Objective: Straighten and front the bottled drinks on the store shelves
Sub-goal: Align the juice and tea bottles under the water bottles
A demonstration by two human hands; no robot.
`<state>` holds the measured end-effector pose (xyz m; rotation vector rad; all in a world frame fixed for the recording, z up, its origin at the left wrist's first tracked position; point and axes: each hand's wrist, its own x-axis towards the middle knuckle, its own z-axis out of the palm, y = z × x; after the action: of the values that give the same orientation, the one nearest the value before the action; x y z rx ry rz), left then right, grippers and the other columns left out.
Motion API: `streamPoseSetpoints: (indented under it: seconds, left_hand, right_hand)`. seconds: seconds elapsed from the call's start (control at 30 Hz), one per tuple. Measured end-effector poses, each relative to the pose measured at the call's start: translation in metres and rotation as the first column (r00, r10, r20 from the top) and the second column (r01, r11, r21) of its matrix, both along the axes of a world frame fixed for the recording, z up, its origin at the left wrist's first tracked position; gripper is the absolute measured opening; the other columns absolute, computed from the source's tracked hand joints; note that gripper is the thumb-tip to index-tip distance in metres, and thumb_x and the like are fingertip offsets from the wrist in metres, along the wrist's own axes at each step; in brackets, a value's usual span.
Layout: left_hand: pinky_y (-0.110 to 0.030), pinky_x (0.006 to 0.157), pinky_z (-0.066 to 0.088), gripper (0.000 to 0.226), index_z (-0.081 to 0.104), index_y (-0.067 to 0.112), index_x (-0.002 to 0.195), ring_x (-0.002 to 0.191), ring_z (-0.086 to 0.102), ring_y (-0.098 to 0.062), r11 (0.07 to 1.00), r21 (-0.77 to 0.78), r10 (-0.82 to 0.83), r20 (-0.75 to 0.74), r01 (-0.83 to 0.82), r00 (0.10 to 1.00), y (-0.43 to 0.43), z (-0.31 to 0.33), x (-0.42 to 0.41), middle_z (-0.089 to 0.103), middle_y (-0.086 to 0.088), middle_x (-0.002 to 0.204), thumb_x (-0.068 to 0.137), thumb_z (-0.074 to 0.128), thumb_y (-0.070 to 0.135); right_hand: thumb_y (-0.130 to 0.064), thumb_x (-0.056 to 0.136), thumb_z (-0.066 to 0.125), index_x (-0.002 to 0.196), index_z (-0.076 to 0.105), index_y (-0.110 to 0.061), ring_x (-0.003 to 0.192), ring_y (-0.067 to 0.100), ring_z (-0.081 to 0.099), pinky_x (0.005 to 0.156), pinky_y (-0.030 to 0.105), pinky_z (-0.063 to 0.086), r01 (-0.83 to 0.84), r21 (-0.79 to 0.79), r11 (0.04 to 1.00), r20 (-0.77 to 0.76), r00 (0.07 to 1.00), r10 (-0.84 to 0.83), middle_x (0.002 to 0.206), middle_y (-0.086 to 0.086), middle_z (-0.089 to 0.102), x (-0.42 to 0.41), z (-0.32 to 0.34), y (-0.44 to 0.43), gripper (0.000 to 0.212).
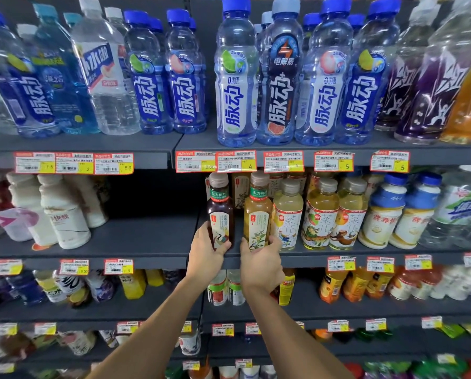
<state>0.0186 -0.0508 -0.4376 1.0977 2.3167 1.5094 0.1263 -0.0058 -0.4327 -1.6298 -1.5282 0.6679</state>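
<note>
Two tea bottles stand at the front edge of the second shelf [146, 253]. My left hand [205, 255] grips the base of the dark tea bottle [220, 212], which has a brown cap and green neck label. My right hand [260, 265] wraps the bottom of the yellow-green tea bottle [257, 212] just to its right. Both bottles stand upright with labels facing me. More tea bottles [321, 214] line up to the right, touching side by side.
The top shelf holds blue-capped sports drinks [237, 77] and purple bottles [425, 86]. White milk drinks [64, 214] stand at left on the second shelf, with a dark gap [152, 198] beside them. Red and yellow price tags [235, 161] line the shelf edges. Lower shelves carry juice bottles [335, 285].
</note>
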Motion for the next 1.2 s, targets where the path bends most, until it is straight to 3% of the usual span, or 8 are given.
streamPoseSetpoints:
  seconds: [0.33,0.53,0.63,0.77,0.93,1.07,1.2]
  left_hand:
    - [-0.046,0.104,0.05,0.064,0.043,0.023,0.143,0.123,0.055,-0.016,0.999,0.003,0.043,0.005,-0.043,0.999,0.0,-0.003,-0.001,0.056,0.003,0.134,0.088,0.077,0.024]
    - [-0.04,0.103,0.049,0.067,0.043,0.02,0.144,0.122,0.055,-0.016,0.999,0.007,0.037,-0.012,-0.037,0.999,-0.003,0.0,0.0,0.055,0.001,0.134,0.087,0.078,0.025]
    - [-0.036,0.102,0.047,0.068,0.041,0.02,0.145,0.123,0.053,-0.015,0.999,0.008,0.032,-0.044,-0.032,0.999,-0.006,-0.001,0.001,0.054,0.002,0.135,0.087,0.077,0.029]
    - [-0.042,0.103,0.048,0.064,0.042,0.022,0.141,0.121,0.052,-0.015,1.0,0.005,0.028,-0.075,-0.027,0.997,-0.007,0.0,0.005,0.053,0.003,0.132,0.087,0.075,0.031]
    - [-0.042,0.101,0.048,0.067,0.041,0.021,0.141,0.12,0.052,-0.015,0.999,-0.005,0.045,-0.078,-0.046,0.996,-0.005,-0.001,0.007,0.053,0.002,0.131,0.085,0.076,0.031]
    - [-0.036,0.098,0.046,0.067,0.041,0.021,0.141,0.117,0.05,-0.011,0.998,-0.007,0.057,-0.079,-0.058,0.995,-0.004,-0.002,0.008,0.053,0.002,0.131,0.085,0.076,0.031]
    - [-0.035,0.096,0.046,0.064,0.042,0.023,0.139,0.114,0.05,-0.01,0.998,-0.008,0.063,-0.089,-0.064,0.994,-0.003,-0.001,0.009,0.053,0.004,0.128,0.085,0.076,0.031]
  right_hand:
    - [-0.065,0.08,0.067,0.122,0.043,-0.023,0.087,0.023,0.071,0.066,0.031,0.036,-0.028,-0.002,1.0,0.025,0.999,0.029,0.089,-0.005,0.073,-0.005,-0.008,0.004,0.064]
    - [-0.071,0.079,0.065,0.121,0.042,-0.024,0.088,0.02,0.07,0.069,0.032,0.039,-0.098,0.046,0.994,0.049,0.994,0.096,0.087,-0.007,0.073,0.003,-0.01,0.011,0.067]
    - [-0.077,0.08,0.059,0.123,0.041,-0.027,0.078,0.012,0.066,0.071,0.032,0.045,-0.129,0.107,0.986,0.016,0.992,0.128,0.076,-0.012,0.067,0.016,-0.012,0.012,0.068]
    - [-0.064,0.088,0.061,0.127,0.042,-0.02,0.069,0.016,0.064,0.063,0.03,0.038,0.016,0.169,0.986,-0.125,0.992,0.006,0.072,-0.014,0.054,0.045,-0.012,0.023,0.062]
    - [-0.063,0.086,0.065,0.147,0.034,-0.018,0.078,0.017,0.067,0.067,0.033,0.045,-0.06,0.108,0.992,0.006,0.998,0.059,0.074,-0.012,0.064,0.068,-0.009,0.048,0.082]
    - [-0.062,0.083,0.067,0.129,0.044,-0.024,0.082,0.019,0.07,0.065,0.029,0.041,-0.094,0.112,0.989,0.012,0.996,0.093,0.081,-0.011,0.067,0.063,-0.009,0.053,0.064]
    - [-0.063,0.08,0.068,0.125,0.042,-0.026,0.081,0.018,0.069,0.065,0.028,0.04,-0.119,0.095,0.988,0.02,0.993,0.118,0.08,-0.013,0.063,0.062,-0.011,0.055,0.064]
